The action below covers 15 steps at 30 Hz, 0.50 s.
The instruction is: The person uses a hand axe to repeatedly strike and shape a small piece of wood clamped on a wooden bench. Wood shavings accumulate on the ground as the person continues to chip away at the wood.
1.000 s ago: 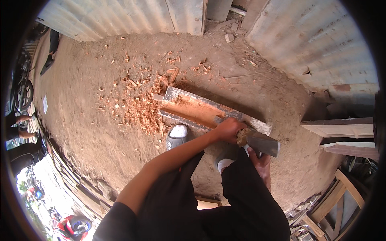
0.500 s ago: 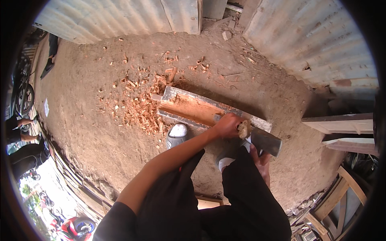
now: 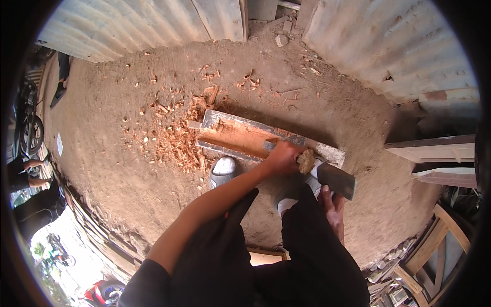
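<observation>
A hollowed wooden beam (image 3: 235,131) with weathered pale edges lies slanting on the dirt ground, its cavity raw orange wood. My left hand (image 3: 284,159) is closed round a chisel, whose metal blade (image 3: 269,145) rests in the cavity and whose frayed wooden top (image 3: 306,161) sticks out of the fist. My right hand (image 3: 331,209) is closed on a tool with a broad, flat grey head (image 3: 337,180), held just right of the chisel's top; its handle is mostly hidden. My shoe (image 3: 222,173) stands by the beam's near side.
Wood chips (image 3: 176,140) lie around the beam's left end. Corrugated metal sheets (image 3: 378,46) stand behind. Boards (image 3: 429,151) and a wooden frame (image 3: 445,230) are at the right. Another person's legs (image 3: 33,176), motorcycles (image 3: 28,130) and a foot (image 3: 60,84) are at the left.
My left hand and the chisel have shifted a little to the left along the cavity. The flat tool head has moved slightly, and the whole view has shifted a bit.
</observation>
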Available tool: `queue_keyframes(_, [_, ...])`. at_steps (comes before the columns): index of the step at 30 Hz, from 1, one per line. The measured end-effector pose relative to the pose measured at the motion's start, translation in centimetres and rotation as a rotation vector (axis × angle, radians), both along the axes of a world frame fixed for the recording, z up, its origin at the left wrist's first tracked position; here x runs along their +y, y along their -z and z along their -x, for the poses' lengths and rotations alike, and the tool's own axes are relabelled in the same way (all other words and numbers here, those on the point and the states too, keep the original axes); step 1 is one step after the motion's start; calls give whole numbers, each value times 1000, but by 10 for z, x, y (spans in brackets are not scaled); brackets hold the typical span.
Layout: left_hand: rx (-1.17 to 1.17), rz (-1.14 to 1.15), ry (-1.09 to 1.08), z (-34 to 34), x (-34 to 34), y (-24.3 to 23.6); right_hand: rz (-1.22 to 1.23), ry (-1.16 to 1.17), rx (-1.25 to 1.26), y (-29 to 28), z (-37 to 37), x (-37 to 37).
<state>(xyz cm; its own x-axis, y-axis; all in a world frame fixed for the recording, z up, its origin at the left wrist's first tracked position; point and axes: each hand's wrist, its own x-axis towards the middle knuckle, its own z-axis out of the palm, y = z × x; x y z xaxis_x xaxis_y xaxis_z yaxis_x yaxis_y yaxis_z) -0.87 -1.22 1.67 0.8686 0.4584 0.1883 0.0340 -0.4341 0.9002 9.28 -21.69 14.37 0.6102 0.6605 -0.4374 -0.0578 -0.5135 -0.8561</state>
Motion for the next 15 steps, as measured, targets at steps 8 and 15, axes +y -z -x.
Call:
queue_keyframes(8, [-45, -84, 64, 15, 19, -2, -93, -92, -170, -15, 11, 28])
queue_keyframes(15, [-57, -2, 83, 22, 27, -4, 109, -285, -110, -26, 7, 49])
